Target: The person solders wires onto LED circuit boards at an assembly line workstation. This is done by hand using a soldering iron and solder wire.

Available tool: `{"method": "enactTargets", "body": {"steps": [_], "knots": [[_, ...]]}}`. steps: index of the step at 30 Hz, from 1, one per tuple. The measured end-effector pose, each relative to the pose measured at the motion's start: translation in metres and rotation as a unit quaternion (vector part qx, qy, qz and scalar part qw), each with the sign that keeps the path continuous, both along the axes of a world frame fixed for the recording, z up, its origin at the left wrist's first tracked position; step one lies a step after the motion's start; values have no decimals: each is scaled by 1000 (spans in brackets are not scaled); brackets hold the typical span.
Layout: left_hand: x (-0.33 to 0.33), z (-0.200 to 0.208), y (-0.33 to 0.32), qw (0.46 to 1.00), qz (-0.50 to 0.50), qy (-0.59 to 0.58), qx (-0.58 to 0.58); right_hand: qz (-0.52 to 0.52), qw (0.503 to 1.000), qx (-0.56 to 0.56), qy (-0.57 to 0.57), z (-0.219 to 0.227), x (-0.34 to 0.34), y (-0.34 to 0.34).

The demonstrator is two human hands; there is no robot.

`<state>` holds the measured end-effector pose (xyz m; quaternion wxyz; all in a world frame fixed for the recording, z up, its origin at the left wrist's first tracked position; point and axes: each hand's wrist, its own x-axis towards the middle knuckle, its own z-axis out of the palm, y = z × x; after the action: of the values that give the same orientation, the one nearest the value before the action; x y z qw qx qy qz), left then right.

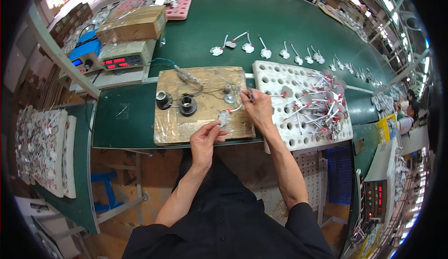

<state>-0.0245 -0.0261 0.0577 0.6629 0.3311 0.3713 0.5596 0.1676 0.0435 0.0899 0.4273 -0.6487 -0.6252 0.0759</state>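
My left hand is closed, thumb and fingertips pinching the edge of a small silvery disc part over the taped wooden board. A red-tipped white lead runs from the disc toward my right hand. That hand is curled at the board's right edge, fingers pinched together; a small dark thing shows at its fingertips, too small to name. Left of the hands, two black round fixtures stand on the board, one with a metal ring. A small clear-based post stands just beyond the disc.
A white foam tray with holes holds a heap of leaded discs at right. More discs lie in a row across the green table. Back left are a meter and a cardboard box. A cable crosses the board.
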Motion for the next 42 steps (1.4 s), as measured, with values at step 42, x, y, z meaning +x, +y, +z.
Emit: {"method": "enactTargets", "body": {"steps": [42], "knots": [[-6,-41,29,986,7,165,6,85,955,4,-283,-68,47,63]]}}
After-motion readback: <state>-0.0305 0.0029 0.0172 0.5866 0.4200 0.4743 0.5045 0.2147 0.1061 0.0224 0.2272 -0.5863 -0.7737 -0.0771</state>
